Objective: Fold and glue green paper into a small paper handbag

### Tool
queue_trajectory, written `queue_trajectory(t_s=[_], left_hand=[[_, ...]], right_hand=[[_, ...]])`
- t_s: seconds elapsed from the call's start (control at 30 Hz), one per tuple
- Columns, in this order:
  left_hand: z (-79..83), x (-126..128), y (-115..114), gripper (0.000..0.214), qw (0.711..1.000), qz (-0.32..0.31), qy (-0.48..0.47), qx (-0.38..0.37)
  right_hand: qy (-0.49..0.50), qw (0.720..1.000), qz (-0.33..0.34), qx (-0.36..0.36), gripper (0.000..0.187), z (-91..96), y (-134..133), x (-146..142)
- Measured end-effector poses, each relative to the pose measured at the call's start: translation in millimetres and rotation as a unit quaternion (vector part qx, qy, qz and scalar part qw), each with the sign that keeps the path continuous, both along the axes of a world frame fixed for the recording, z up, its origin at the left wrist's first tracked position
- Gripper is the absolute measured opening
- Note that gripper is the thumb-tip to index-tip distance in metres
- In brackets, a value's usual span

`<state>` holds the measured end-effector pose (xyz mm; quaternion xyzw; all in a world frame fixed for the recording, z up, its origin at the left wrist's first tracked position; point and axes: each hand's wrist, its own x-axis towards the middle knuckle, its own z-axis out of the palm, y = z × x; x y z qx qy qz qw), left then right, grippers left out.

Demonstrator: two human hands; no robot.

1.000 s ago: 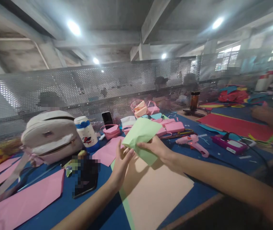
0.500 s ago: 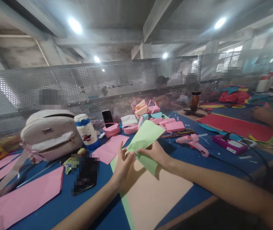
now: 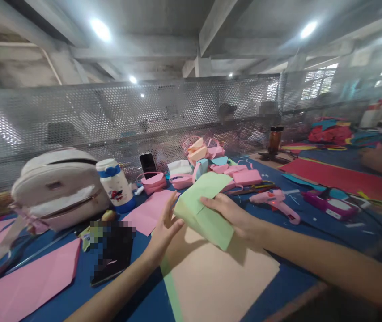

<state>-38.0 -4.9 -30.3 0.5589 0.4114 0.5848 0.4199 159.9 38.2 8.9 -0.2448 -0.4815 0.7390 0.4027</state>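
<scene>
My right hand (image 3: 233,217) grips a folded light green paper (image 3: 204,208) and holds it above the table. My left hand (image 3: 162,230) has its fingers stretched out, its fingertips touching the paper's left edge. Below both hands a peach sheet (image 3: 221,279) lies on the blue table (image 3: 294,243), with a green strip (image 3: 171,286) showing along its left side.
A pink glue gun (image 3: 276,201), pink paper bags (image 3: 211,167), a phone (image 3: 148,163), a white bottle (image 3: 114,184) and a pale bag (image 3: 57,188) lie beyond. Pink sheets (image 3: 26,286) are at left. Another person's hand (image 3: 380,163) is at right. Perforated metal screen (image 3: 144,116) behind.
The green paper has turned and come lower, flatter toward the peach sheet. My right hand now lies on top of it. The view has shifted slightly to the right.
</scene>
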Motion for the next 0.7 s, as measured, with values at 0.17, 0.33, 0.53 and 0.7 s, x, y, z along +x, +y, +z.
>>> queue_trajectory(t_s=[0.17,0.33,0.53,0.7], left_hand=[[15.5,-4,1,0.074,0.995,-0.055,-0.042,-0.071],[26.7,18,-7,0.055,0.956,-0.129,-0.19,-0.181],[-3.0,7,-2,0.058,0.917,-0.17,-0.236,-0.274],[-24.1,-24,2,0.067,0.982,-0.04,-0.067,-0.17]], right_hand=[[0.047,0.972,0.191,-0.131,0.039,38.4,7,10],[0.064,0.972,0.225,0.027,0.039,56.6,16,11],[-0.141,0.953,0.192,0.188,0.063,34.9,22,22],[-0.226,0.926,0.257,0.16,0.084,14.4,17,24]])
